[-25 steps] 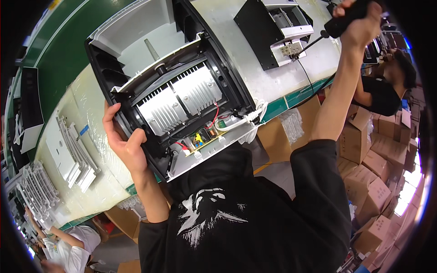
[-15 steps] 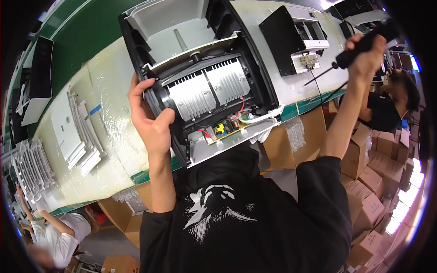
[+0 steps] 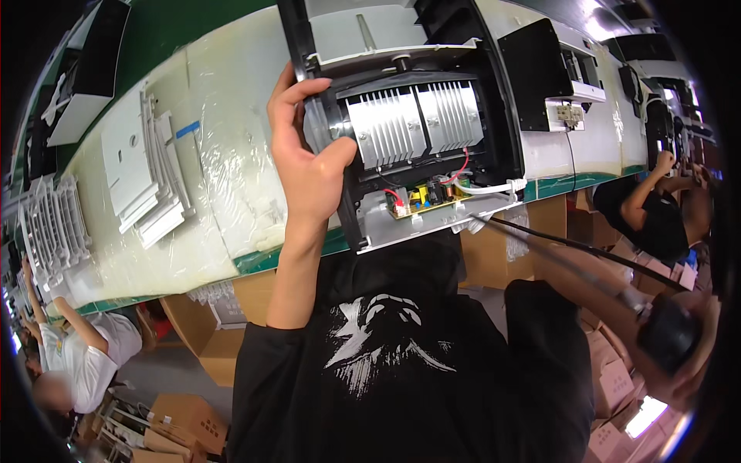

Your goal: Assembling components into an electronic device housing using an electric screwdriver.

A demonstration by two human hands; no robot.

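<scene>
My left hand (image 3: 312, 174) grips the left wall of a black and grey appliance housing (image 3: 305, 42), thumb inside and fingers over the edge. Inside the housing are two finned silver heat sinks (image 3: 390, 127). A small circuit board (image 3: 428, 199) with red wires and a white cable (image 3: 490, 189) lies along the near side, on a pale panel (image 3: 376, 231). At the far right, my right hand (image 3: 704, 339) is closed round a black power screwdriver (image 3: 670, 332), both blurred. Its long shaft points at the housing's near right corner; whether the tip touches cannot be made out.
White flat panels (image 3: 147, 177) and a row of white frames (image 3: 54, 228) lie left on the film-covered bench (image 3: 224, 139). A similar black and white unit (image 3: 532, 73) stands right. Cardboard boxes (image 3: 251, 309) sit below the bench; co-workers (image 3: 108, 339) are at both sides.
My right hand has swung the screwdriver from the upper right down to the lower right, its shaft now toward the housing's near corner. The housing and my left hand appear further right and higher.
</scene>
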